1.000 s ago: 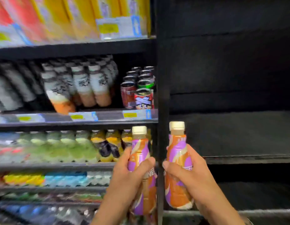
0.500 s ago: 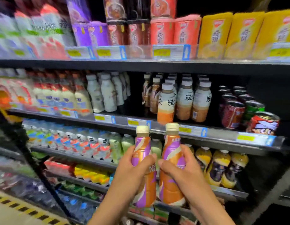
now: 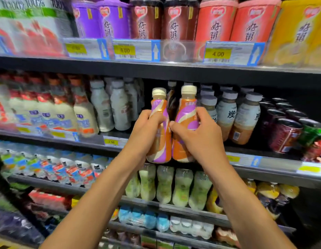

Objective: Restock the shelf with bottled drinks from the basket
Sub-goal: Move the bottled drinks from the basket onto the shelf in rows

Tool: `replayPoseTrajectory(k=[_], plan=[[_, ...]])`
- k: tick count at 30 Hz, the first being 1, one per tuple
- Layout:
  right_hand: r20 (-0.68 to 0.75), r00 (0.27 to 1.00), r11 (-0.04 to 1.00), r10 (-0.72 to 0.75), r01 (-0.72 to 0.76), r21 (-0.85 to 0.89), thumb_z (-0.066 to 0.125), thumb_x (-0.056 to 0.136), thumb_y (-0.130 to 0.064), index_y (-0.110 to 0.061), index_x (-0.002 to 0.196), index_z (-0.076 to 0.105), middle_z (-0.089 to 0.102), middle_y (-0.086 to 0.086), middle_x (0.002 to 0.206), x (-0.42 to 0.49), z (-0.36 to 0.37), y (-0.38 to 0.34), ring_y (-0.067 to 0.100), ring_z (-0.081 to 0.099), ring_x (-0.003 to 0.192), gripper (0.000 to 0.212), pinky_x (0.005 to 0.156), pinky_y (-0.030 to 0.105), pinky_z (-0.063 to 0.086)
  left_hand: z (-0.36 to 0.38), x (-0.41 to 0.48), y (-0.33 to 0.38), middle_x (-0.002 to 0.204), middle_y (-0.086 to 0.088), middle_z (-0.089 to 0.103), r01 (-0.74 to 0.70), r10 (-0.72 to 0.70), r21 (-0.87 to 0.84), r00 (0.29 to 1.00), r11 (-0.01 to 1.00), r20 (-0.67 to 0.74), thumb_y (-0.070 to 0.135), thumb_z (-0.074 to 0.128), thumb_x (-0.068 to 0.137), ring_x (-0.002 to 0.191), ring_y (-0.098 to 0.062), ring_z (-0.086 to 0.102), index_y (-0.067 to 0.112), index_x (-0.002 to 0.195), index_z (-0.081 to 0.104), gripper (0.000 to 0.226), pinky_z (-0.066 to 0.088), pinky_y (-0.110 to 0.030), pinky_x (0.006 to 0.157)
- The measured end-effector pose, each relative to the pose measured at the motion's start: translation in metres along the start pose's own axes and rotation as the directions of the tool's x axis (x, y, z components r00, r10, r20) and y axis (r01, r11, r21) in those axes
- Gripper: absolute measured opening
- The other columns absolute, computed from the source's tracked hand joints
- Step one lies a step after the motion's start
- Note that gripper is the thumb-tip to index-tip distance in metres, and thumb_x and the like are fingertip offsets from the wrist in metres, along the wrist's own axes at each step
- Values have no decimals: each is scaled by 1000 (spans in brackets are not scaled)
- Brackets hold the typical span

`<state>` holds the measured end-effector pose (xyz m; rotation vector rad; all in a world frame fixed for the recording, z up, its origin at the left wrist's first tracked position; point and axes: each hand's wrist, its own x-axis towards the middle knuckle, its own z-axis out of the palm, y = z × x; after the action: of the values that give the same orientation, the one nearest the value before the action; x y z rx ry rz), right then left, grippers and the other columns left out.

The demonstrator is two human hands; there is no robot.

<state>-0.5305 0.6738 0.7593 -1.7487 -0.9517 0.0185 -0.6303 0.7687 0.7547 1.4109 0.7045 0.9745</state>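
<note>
Gently, left hand (image 3: pixel 147 127) and right hand (image 3: pixel 201 139) each gripping an orange-and-purple bottle (image 3: pixel 187 114), I'd slide both upright onto the shelf (image 3: pixel 274 165).

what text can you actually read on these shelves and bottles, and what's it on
"4.00": yellow price tag, upper right.
"100%": cartons, top left.
"好粥": top-shelf cans.
"炭": grey-capped bottles.
Too blurred to read: labels on the two held bottles and the other price tags.
</note>
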Motion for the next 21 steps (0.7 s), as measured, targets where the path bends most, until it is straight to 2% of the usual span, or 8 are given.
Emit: replayPoseTrajectory(k=[2,5,8,10,12,14,18,21], plan=[[-52,997,991,-55,48,-123,76,72,-51,-21,90,55,56,-2,89,9,5,-1,17,53,80,41,68,32,39,-1,17,-2,59,15,52,-14,14,26,1000,1000,14,37,58,67,65,-12,51,24,73,49,16,42,-36,72],[-95,993,947,-66,32,-320,72,75,-59,-19,84,44,46,-2,84,20,12,-8,22,46,81,50,67,33,29,-2,35,-6,65,10,51,2,-2,37,1000,999,13,39,58,69,64,-12,52,21,76,45,23,43,-35,69],[-154,986,894,-66,-10,-448,69,78,-64,-18,86,37,53,4,79,26,18,-16,33,53,97,55,66,37,30,-4,50,-8,82,-6,54,24,-27,63,998,998,52,48,62,64,75,-21,57,14,84,51,41,48,-41,74],[-187,979,883,-79,-19,-469,68,79,-63,-19,88,35,58,2,86,26,23,-19,35,54,102,56,65,37,32,-5,61,-8,82,-9,58,41,-45,50,997,998,67,49,63,62,75,-23,60,12,85,55,44,50,-43,77],[-190,979,871,-73,-30,-490,67,83,-59,-19,90,34,65,8,96,29,27,-22,37,59,100,53,66,36,31,-3,73,-9,74,-8,62,17,-20,45,997,999,72,42,62,65,69,-23,61,11,83,59,36,50,-38,73],[-171,983,845,-64,-38,-533,66,86,-55,-17,95,39,67,10,105,32,31,-22,37,61,101,47,68,36,31,0,82,-12,79,-8,70,-9,4,63,996,998,88,34,64,73,75,-24,67,8,96,63,34,54,-37,75],[-110,994,797,-23,-48,-602,64,90,-48,-11,110,51,58,11,116,31,45,-15,38,59,105,44,71,36,33,2,95,-28,89,0,67,-79,62,126,989,989,134,11,69,87,79,-13,66,15,109,55,27,53,-22,67],[-73,997,778,9,-53,-626,62,93,-44,-10,112,52,52,11,117,29,56,-4,37,59,104,40,72,34,32,1,103,-42,96,2,66,-93,70,169,987,981,141,9,73,85,82,-7,63,19,108,52,32,51,-24,72]])
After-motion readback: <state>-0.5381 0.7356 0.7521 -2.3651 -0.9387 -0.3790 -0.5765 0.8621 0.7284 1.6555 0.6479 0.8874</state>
